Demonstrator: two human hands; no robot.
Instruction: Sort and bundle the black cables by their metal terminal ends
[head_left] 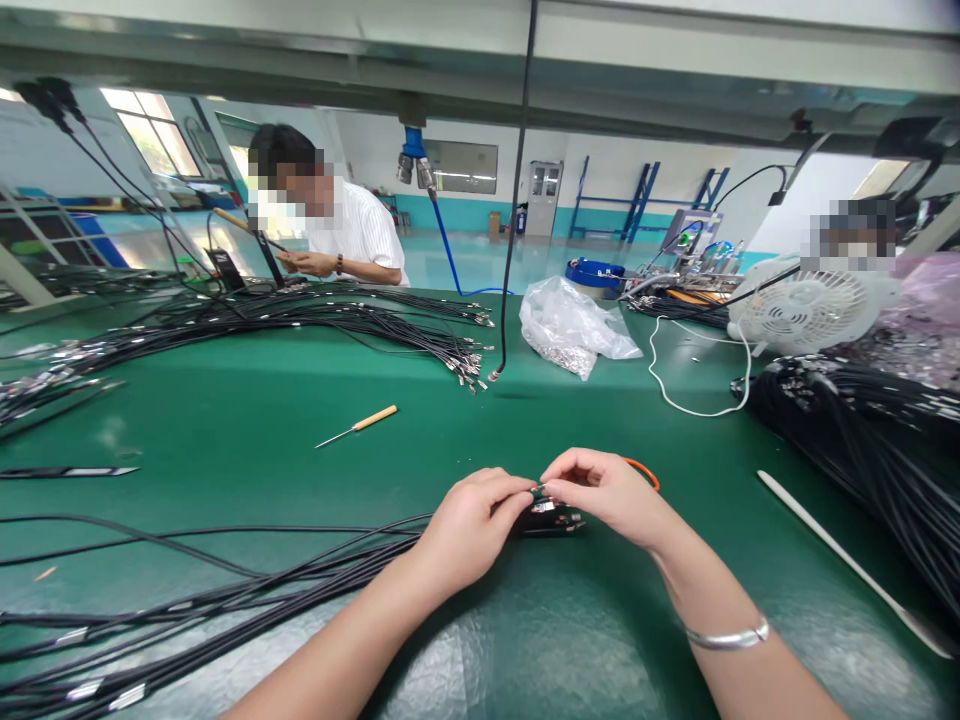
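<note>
My left hand [476, 520] is closed in a pinch on the end of a black cable, over the front ends of a bundle of black cables [300, 580] that runs in from the left. My right hand [607, 495] meets it fingertip to fingertip, pinching something tiny at that cable end, too small to make out. Just below the fingertips, bare cable ends [574, 525] with small metal tips lie on the green mat [585, 610]. An orange loop [646, 472] shows behind my right hand; the rest of it is hidden.
A wooden-handled awl [375, 418] and a knife [75, 472] lie to the left. More cables [390, 325], a plastic bag of metal parts [577, 330] and a hanging cable [517, 200] are behind. A white fan [810, 305], cable pile [847, 430] and pale stick [832, 545] are right. A co-worker [360, 225] sits opposite.
</note>
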